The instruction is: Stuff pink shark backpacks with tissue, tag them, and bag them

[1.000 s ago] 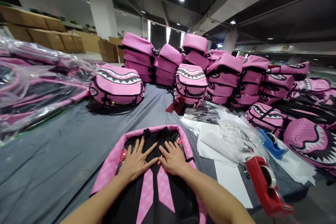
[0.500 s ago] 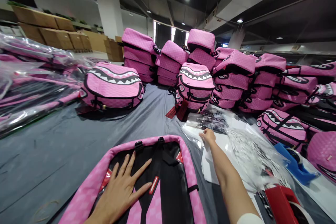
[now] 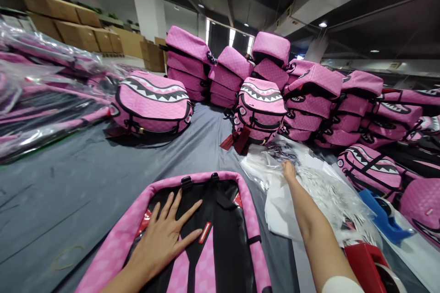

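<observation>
In front of me a pink checkered backpack (image 3: pixel 249 219) lies with its black back panel and straps facing up. My left hand (image 3: pixel 161 231) rests flat on that panel with fingers spread, beside a small red label. My right hand (image 3: pixel 289 171) reaches forward to the right, its fingers closed at a clear plastic bag (image 3: pixel 263 160) on a pile of bags and white paper sheets. The fingertips are small and partly hidden. Just beyond stands a pink backpack (image 3: pixel 259 107) with a shark-mouth print and dark red hang tags (image 3: pixel 242 139).
Another shark-print backpack (image 3: pixel 153 103) sits at the left on the grey cloth (image 3: pixel 75 187). Stacked pink backpacks (image 3: pixel 230 73) line the back. Plastic-wrapped goods (image 3: pixel 51 82) lie far left. A blue tape dispenser (image 3: pixel 385 219) and a red tape dispenser (image 3: pixel 366 263) are at the right.
My right hand has moved a little right and forward over the pile, and the clear plastic near it has shifted and bunched up. My left hand stays on the backpack.
</observation>
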